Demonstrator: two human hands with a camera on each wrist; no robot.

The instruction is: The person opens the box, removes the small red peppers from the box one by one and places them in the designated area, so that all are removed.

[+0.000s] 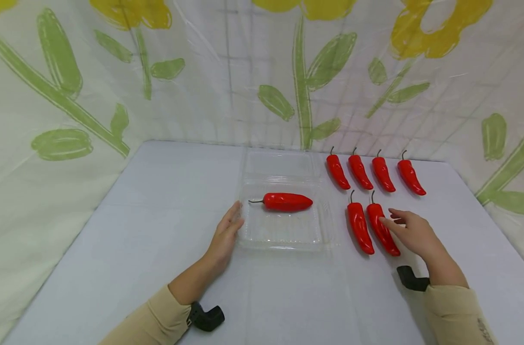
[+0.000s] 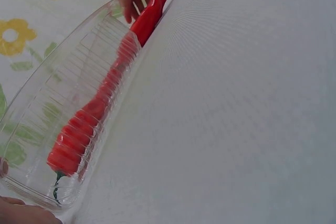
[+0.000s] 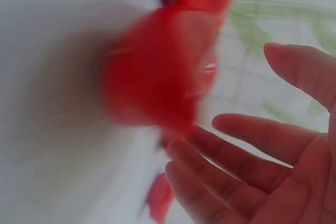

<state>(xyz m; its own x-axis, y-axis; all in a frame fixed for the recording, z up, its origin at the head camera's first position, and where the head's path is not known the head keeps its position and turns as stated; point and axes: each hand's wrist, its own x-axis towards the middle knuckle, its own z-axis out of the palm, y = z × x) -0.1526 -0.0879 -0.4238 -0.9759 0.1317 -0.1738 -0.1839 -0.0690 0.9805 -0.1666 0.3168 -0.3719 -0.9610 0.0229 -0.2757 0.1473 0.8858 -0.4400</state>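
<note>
In the head view my left hand (image 1: 223, 235) is at the left rim of a clear plastic hinged box (image 1: 283, 243), its fingers extended and touching the edge. The box stands with its lid folded back, and one red chili pepper (image 1: 288, 202) lies crosswise inside, stem to the left. My right hand (image 1: 413, 233) hovers beside the right one of two near chili peppers (image 1: 382, 230), thumb and fingers spread. In the right wrist view that hand (image 3: 262, 166) shows an unfilled palm near a blurred red pepper (image 3: 152, 72). Left of it lies the other near pepper (image 1: 360, 227).
A row of several red chili peppers (image 1: 383, 174) lies along the table's far right edge, stems pointing away. The white-covered table (image 1: 180, 191) meets a flower-printed curtain (image 1: 201, 76) behind. Dark wrist-worn pieces (image 1: 208, 318) stick out near both sleeves.
</note>
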